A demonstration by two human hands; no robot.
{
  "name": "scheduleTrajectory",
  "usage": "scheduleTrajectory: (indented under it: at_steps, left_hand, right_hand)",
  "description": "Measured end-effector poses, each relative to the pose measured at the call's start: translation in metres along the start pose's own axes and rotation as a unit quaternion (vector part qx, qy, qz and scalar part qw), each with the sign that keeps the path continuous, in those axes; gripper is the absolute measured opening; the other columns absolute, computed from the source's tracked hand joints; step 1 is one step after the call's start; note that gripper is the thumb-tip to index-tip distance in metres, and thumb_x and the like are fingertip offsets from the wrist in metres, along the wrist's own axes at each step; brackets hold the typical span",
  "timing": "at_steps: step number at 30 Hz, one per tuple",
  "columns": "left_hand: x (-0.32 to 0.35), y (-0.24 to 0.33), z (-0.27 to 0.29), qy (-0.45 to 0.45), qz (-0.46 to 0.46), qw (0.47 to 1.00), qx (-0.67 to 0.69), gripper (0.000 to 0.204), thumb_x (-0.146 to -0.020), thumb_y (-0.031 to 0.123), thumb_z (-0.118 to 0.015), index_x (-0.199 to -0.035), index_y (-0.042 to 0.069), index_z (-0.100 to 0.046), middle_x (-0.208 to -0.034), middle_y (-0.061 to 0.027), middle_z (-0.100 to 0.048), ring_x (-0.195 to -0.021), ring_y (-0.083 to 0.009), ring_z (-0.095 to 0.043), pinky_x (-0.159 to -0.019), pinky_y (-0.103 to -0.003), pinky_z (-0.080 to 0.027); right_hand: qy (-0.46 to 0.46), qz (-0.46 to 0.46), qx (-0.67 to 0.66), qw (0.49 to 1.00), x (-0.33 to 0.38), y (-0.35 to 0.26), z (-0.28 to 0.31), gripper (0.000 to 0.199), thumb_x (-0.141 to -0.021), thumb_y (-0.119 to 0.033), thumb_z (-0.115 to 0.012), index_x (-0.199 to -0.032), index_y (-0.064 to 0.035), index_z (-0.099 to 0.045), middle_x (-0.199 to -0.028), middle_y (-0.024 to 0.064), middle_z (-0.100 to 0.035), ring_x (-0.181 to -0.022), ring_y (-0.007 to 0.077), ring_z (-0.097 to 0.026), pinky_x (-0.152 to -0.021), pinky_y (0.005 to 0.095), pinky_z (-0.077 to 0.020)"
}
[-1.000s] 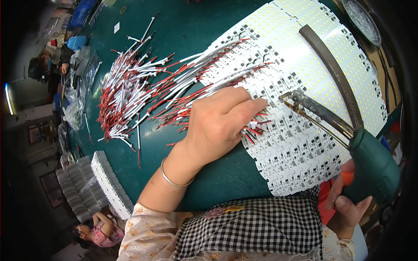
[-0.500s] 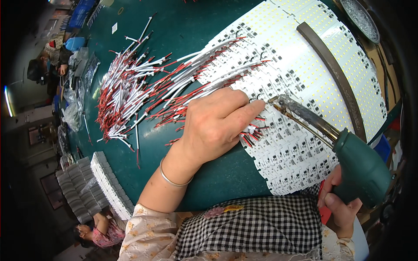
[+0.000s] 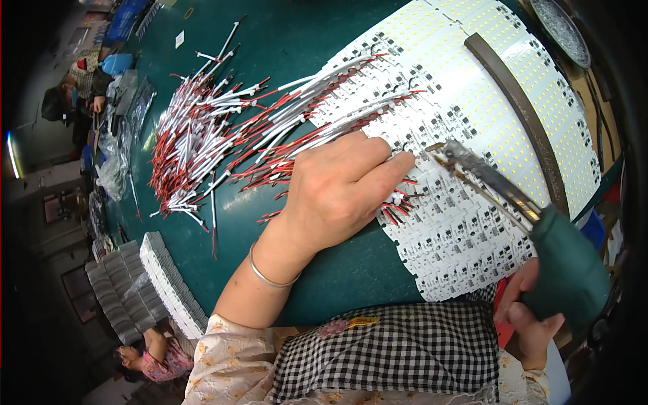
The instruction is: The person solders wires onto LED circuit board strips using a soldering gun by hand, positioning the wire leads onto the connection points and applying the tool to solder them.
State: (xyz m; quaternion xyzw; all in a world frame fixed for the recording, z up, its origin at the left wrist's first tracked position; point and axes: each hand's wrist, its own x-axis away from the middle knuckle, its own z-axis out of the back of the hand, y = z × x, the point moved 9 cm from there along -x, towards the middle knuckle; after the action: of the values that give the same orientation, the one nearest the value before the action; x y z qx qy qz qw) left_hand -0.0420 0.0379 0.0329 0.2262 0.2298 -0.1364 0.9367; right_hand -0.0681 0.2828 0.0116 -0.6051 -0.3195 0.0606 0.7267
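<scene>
1. The left hand (image 3: 337, 189) is closed, knuckles up, over the near-left part of the boards; ends of thin red, black and white wires (image 3: 398, 200) stick out from beneath its curled fingers. Exactly what the thumb and forefinger pinch is hidden.
2. The right hand (image 3: 530, 314), lower and to the right, is wrapped round the handle of a green plastic soldering gun with a metal barrel (image 3: 570, 270). The hands are apart.
3. The gun points far and left; its dark metal tip (image 3: 439, 150) is just right of the left fingertips, above the boards. Whether it touches anything cannot be told.
4. Under both lies a broad sheet of white circuit boards (image 3: 466, 236), set edge to edge, with black components toward the left and yellow dots toward the right.
5. A long, dark brown bar (image 3: 523, 115), curved in this view, rests across the boards to the right of the left hand.
6. Left of the boards, a loose heap of red and white wires (image 3: 196, 128) lies on the dark green surface (image 3: 351, 290); two rows of white-sleeved wires (image 3: 337, 81) reach from it onto the boards.
7. At the far right is a round metal dish (image 3: 560, 30).
8. At the near left stand stacks of white and grey pieces (image 3: 169, 283); just beyond them is a person in a pink patterned top (image 3: 162, 361).
9. Clear plastic bags (image 3: 115, 162) lie along the left edge, near another person (image 3: 77, 94) farther off.
</scene>
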Motion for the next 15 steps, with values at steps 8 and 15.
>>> scheduleTrajectory:
  at_steps: [8,15]
  left_hand:
    - [0.002,0.001,0.002,-0.014,0.009,1.000,-0.006,0.034,-0.056,0.004,-0.067,-0.090,0.003,-0.069,-0.073,-0.0079,-0.060,-0.059,-0.0206,-0.059,-0.050,-0.030,-0.046]
    - [-0.021,0.010,0.038,0.036,0.096,0.994,0.030,0.030,-0.069,-0.004,-0.067,-0.098,0.000,-0.063,-0.085,-0.0087,-0.060,-0.069,-0.0169,-0.058,-0.061,-0.025,-0.047]
  right_hand:
    - [0.066,0.047,-0.106,0.991,-0.007,-0.015,0.007,0.065,-0.074,-0.021,-0.074,-0.117,0.0107,-0.036,-0.060,0.0067,-0.048,-0.039,0.0109,-0.045,-0.034,0.0221,-0.0402]
    - [0.061,0.109,-0.094,0.988,-0.013,-0.031,0.012,0.066,-0.074,-0.022,-0.073,-0.117,0.0117,-0.035,-0.059,0.0066,-0.047,-0.038,0.0109,-0.044,-0.034,0.0222,-0.0409]
